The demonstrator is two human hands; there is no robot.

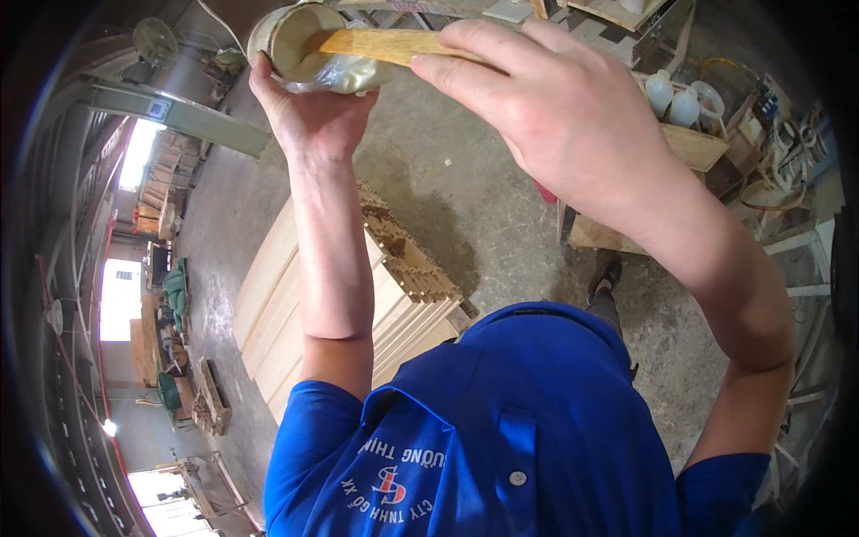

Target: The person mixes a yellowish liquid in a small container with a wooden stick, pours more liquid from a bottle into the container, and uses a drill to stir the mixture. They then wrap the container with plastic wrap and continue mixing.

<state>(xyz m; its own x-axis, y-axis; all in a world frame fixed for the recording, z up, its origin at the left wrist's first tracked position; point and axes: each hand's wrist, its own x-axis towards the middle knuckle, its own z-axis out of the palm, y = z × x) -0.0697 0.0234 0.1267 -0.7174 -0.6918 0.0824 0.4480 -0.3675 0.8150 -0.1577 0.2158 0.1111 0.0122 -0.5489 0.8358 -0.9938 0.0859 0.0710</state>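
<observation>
Concrete floor (pixel 465 179), grey and stained: we find it across the middle of the view.

Stack of pale wooden boards (pixel 277 300), one: at 9 o'clock, on the floor, its near end notched.

Blue shirt (pixel 537 403), short-sleeved, one button visible: at 6 o'clock.

Fan (pixel 154 40), round, caged: at 10 o'clock, near the rim.

Wooden box (pixel 696 146), one: at 2 o'clock, bearing whitish plastic bottles (pixel 659 93).

Dark shoe (pixel 608 276), one: at 3 o'clock.

Right hand (pixel 564 107): at 1 o'clock, back toward us, its two foremost digits pinching the stick; how the remaining fingers stand we cannot tell.

Left hand (pixel 318 121): at 11 o'clock, raised, supporting the cup; one digit presses the cup's wall at its 8 o'clock. The others are largely hidden, and we cannot tell whether they are spread or together.

Cup (pixel 259 38), off-white, round: at 11 o'clock, mouth turned toward us.

Flat wooden stick (pixel 389 45): just short of 12 o'clock, lying nearly level, its darker end inside the cup.

Clear plastic film (pixel 353 76), crumpled: between 11 and 12 o'clock, just beside the cup, beneath the stick.
</observation>
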